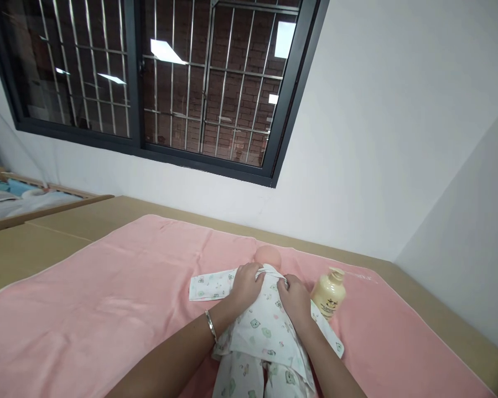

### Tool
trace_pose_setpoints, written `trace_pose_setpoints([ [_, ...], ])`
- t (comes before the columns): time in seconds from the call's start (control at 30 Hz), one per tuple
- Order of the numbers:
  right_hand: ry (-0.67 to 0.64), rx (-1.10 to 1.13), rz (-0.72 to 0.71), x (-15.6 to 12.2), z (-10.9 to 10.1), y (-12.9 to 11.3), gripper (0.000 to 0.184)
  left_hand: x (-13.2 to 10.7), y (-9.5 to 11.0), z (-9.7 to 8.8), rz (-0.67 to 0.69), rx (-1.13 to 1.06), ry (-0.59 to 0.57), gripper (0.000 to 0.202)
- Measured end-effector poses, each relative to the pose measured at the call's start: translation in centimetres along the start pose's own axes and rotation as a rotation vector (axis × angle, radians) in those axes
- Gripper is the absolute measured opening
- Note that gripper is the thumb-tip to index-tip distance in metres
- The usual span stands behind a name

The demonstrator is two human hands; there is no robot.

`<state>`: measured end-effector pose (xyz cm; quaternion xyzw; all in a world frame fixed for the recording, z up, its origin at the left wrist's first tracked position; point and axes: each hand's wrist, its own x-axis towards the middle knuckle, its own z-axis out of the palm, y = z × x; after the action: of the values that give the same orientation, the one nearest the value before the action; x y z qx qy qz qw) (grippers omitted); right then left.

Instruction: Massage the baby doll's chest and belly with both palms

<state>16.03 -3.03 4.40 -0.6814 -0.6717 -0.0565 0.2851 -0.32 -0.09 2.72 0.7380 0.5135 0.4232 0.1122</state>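
A baby doll lies on its back on a pink blanket (120,287), with only its bald head (268,256) showing. It wears a white printed baby shirt (263,323) over matching pants (243,376). My left hand (247,284), below a silver bracelet, grips the shirt's neckline on the left. On the other side of the neckline, my right hand (294,296) has its fingers closed on the cloth. One sleeve (211,285) stretches flat to the left; the other (327,331) angles down to the right, partly behind my forearm.
Just right of my right hand stands a pale yellow pump bottle (330,293), close to the sleeve. Under the blanket is a tan tabletop (78,218) against a white wall with a barred window (207,83). A wooden-framed crib (45,202) with bedding sits at far left.
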Motion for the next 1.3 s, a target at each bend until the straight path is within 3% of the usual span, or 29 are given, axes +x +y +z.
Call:
trace_pose_setpoints([
  [0.1,-0.016,0.003,0.005,0.2,0.1,0.2,0.031,-0.2,0.3,0.0,-0.036,0.072,0.034,0.020],
  [0.37,-0.110,0.135,-0.133,0.5,0.0,0.6,0.041,-0.2,1.2,-1.0,-0.135,0.167,-0.070,0.023],
  [0.57,-0.102,0.016,-0.058,0.4,-0.1,0.3,0.036,0.0,1.1,-1.0,-0.137,0.138,-0.077,0.020],
  [0.83,-0.009,-0.090,0.043,0.0,-0.1,-0.2,0.031,-0.2,0.6,-0.1,-0.104,0.154,0.045,0.015],
  [1.1,-0.119,0.124,-0.066,0.4,-0.2,0.3,0.041,-0.2,0.8,-0.6,-0.108,0.082,-0.029,0.023],
  [1.3,-0.176,0.108,-0.057,0.5,-0.4,0.4,0.044,0.0,0.7,-0.6,-0.103,0.038,-0.026,0.021],
])
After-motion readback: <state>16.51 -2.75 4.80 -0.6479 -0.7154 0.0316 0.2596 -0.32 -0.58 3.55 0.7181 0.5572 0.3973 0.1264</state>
